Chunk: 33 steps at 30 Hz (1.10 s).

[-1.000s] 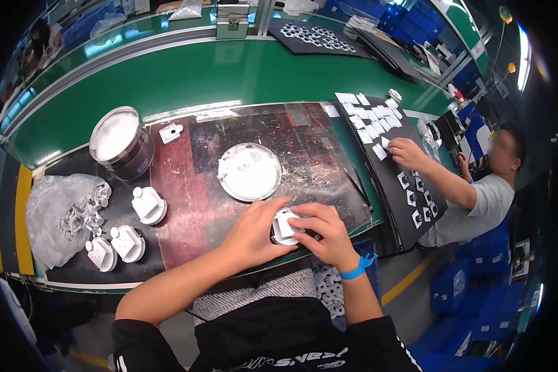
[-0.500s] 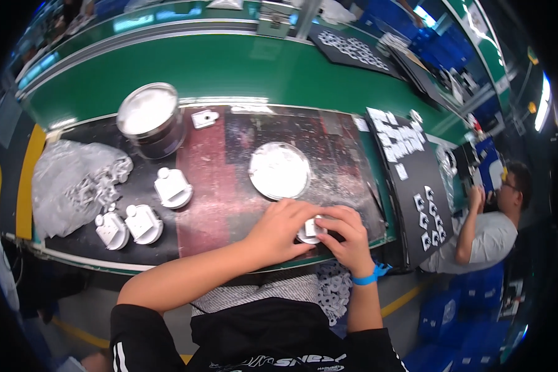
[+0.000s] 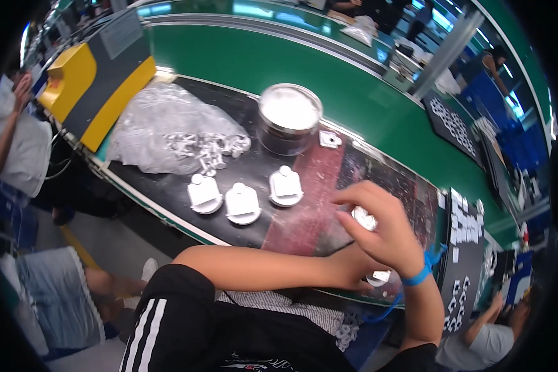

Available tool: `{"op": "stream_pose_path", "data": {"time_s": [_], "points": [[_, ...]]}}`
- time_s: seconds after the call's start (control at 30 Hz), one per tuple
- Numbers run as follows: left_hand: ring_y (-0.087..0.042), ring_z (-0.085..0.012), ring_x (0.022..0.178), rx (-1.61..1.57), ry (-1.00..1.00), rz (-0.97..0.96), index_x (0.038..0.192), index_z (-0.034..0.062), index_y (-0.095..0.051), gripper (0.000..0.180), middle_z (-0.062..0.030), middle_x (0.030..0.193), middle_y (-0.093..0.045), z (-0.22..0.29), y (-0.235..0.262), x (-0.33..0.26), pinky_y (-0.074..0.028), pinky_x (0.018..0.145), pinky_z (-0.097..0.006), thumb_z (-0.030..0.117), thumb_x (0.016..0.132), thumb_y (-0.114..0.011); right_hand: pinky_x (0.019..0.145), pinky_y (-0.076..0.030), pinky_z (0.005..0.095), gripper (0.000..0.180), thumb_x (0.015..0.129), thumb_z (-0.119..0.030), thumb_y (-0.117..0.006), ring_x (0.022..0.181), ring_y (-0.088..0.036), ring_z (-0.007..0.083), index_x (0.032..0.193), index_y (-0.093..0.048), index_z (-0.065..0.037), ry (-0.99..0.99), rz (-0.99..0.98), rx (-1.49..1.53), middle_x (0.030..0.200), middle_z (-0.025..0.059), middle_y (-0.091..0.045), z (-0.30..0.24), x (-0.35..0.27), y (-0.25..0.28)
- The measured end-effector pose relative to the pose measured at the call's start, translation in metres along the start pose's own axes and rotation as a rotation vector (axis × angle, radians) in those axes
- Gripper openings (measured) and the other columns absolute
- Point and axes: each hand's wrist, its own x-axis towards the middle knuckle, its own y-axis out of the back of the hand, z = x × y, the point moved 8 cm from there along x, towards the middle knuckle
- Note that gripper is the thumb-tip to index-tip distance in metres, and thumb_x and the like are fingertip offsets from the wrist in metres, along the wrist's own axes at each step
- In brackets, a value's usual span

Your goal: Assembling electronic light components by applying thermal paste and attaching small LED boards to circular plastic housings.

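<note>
Low at the bench's front edge, my left hand [image 3: 351, 268] is closed beside a small white round part [image 3: 378, 278] and seems to steady it; the right hand hides some of its fingers. Above it, my right hand [image 3: 387, 229] is raised with thumb and forefinger apart and nothing between them. Beyond these fingers shows a bit of the round white dish [image 3: 366, 217], mostly covered by the hand. To the left stand three white assemblies, each a square block with a knob on a round base: one [image 3: 204, 194], a second [image 3: 243, 203] and a third [image 3: 285, 186].
A metal tin [image 3: 289, 133] with a white top stands behind the assemblies, near a flat white piece [image 3: 330, 139]. A clear plastic bag [image 3: 158, 127] spills small white fittings [image 3: 211, 149]. A yellow-and-grey machine [image 3: 99, 77] is at left, a black board [image 3: 462, 263] with white parts at right. Other people sit nearby.
The view has swung left, so the bench things appear farther right. My right hand has come off the white part and lifted, its fingers spread; my left hand stays by the part.
</note>
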Motion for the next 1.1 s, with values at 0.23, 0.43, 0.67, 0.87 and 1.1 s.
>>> {"op": "stream_pose_path", "data": {"time_s": [0.23,0.43,0.67,0.87,1.1], "points": [[-0.057,-0.0400,0.129,0.013,0.061,-0.019,0.126,0.0059,-0.069,0.055,-0.0202,0.137,-0.063,-0.019,-0.022,-0.009,-0.043,0.111,-0.050,0.030,0.078,-0.083,0.077,-0.057,0.0479,0.028,0.087,-0.003,-0.067,0.091,-0.070,0.0381,0.114,-0.067,-0.005,0.319,-0.198,-0.283,0.101,0.0170,-0.067,-0.006,0.113,-0.133],[-0.067,-0.0352,0.108,-0.081,0.070,0.030,0.110,0.0055,-0.073,0.045,-0.0158,0.113,-0.073,-0.029,-0.029,-0.016,-0.051,0.094,-0.051,0.027,0.073,-0.086,0.078,-0.058,0.0473,0.020,0.085,-0.002,-0.065,0.091,-0.071,0.0373,0.103,-0.072,-0.006,0.424,-0.253,-0.485,0.099,0.0154,-0.067,0.006,0.166,-0.189],[-0.065,-0.0361,0.112,-0.170,-0.008,0.116,0.113,0.0052,-0.073,0.045,-0.0155,0.116,-0.072,-0.018,-0.012,-0.013,-0.050,0.097,-0.051,0.028,0.076,-0.085,0.079,-0.058,0.0471,0.009,0.089,-0.009,-0.067,0.092,-0.070,0.0374,0.095,-0.071,-0.004,0.481,-0.317,-0.469,0.103,0.0158,-0.067,0.011,0.169,-0.207],[-0.050,-0.0450,0.136,-0.031,0.007,0.082,0.133,0.0020,-0.061,0.067,-0.0243,0.143,-0.056,-0.011,-0.013,-0.001,-0.039,0.115,-0.054,0.026,0.075,-0.087,0.085,-0.056,0.0414,0.021,0.091,-0.012,-0.076,0.100,-0.067,0.0331,0.107,-0.065,-0.003,0.482,-0.105,-0.086,0.106,0.0151,-0.068,-0.018,0.123,-0.109],[-0.058,-0.0383,0.114,0.134,-0.030,-0.012,0.121,0.0117,-0.064,0.053,-0.0145,0.111,-0.061,0.000,0.001,0.004,-0.047,0.094,-0.052,0.021,0.072,-0.084,0.059,-0.059,0.0269,0.007,0.093,0.001,-0.076,0.069,-0.074,0.0151,0.097,-0.072,0.006,-0.186,0.012,0.395,0.082,0.0090,-0.073,0.025,-0.007,0.024]]}}
